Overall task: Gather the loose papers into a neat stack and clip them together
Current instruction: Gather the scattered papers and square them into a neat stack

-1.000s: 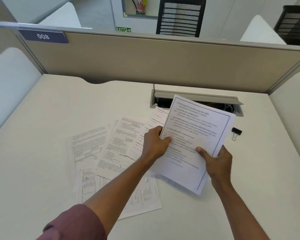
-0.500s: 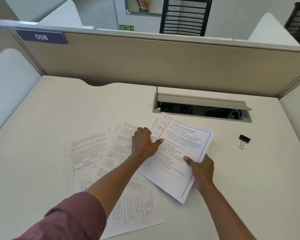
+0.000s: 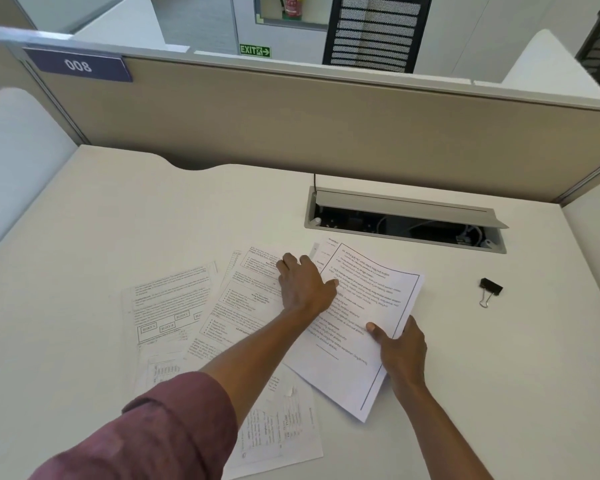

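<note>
Several printed sheets lie fanned out on the white desk (image 3: pixel 118 209). My right hand (image 3: pixel 400 348) grips the right edge of a small stack of papers (image 3: pixel 357 299) with a bordered page on top, thumb over it, the stack low over the desk. My left hand (image 3: pixel 303 282) lies flat, fingers spread, on the loose sheet (image 3: pixel 253 296) just left of that stack. Further loose sheets lie to the left (image 3: pixel 167 306) and near me (image 3: pixel 281 431), partly under my left arm. A black binder clip (image 3: pixel 489 289) sits alone on the desk to the right of the papers.
An open cable tray (image 3: pixel 402 221) with a raised grey lid is sunk into the desk behind the papers. A beige partition (image 3: pixel 326 126) closes the back, white side panels stand left and right. A black mesh chair (image 3: pixel 374 32) is beyond the partition.
The held stack has come down from a raised, tilted position to nearly flat on the desk. My left hand let go of it and moved left onto the loose sheets.
</note>
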{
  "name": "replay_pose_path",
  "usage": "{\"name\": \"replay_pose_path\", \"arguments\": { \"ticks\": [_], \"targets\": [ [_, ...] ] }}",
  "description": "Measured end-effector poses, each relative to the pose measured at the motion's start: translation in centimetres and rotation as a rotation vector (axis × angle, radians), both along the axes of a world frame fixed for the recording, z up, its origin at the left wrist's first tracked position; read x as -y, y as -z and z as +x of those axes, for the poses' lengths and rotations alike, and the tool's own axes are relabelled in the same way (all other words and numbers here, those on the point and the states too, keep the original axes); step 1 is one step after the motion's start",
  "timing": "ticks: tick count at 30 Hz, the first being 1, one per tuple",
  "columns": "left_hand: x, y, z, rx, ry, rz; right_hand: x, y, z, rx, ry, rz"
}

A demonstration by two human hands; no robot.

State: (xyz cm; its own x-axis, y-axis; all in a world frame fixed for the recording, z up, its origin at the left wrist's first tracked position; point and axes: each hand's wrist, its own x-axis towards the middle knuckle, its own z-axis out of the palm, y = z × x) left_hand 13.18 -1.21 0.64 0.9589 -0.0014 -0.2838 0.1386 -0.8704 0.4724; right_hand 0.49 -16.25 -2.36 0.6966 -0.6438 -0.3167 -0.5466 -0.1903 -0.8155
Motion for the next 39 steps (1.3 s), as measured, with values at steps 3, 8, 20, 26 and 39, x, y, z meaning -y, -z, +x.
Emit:
{"name": "replay_pose_path", "arguments": {
  "ticks": [3,8,20,26,39],
  "targets": [
    [0.9,0.0,0.1,-0.022,-0.041,-0.033,0.0,-0.1,0.0,0.004,-0.014,-0.011],
    [1.5,-0.4,1.4,-0.094,-0.082,0.015,-0.1,0.2,0.0,-0.003,-0.032,-0.021],
    [1.2,-2.2,-0.8,-0.089,0.021,-0.290,1.0,0.2,-0.3,0.044,-0.001,0.118],
    [-0.3,-4.3,-4.5,-0.113,0.130,-0.581,2.4,-0.2,-1.3,0.129,0.127,0.066],
    [-6.9,-4.9,-5.8,-0.174,-0.116,-0.983,0.3,-2.2,-0.2,0.249,-0.278,0.514]
  ]
}}
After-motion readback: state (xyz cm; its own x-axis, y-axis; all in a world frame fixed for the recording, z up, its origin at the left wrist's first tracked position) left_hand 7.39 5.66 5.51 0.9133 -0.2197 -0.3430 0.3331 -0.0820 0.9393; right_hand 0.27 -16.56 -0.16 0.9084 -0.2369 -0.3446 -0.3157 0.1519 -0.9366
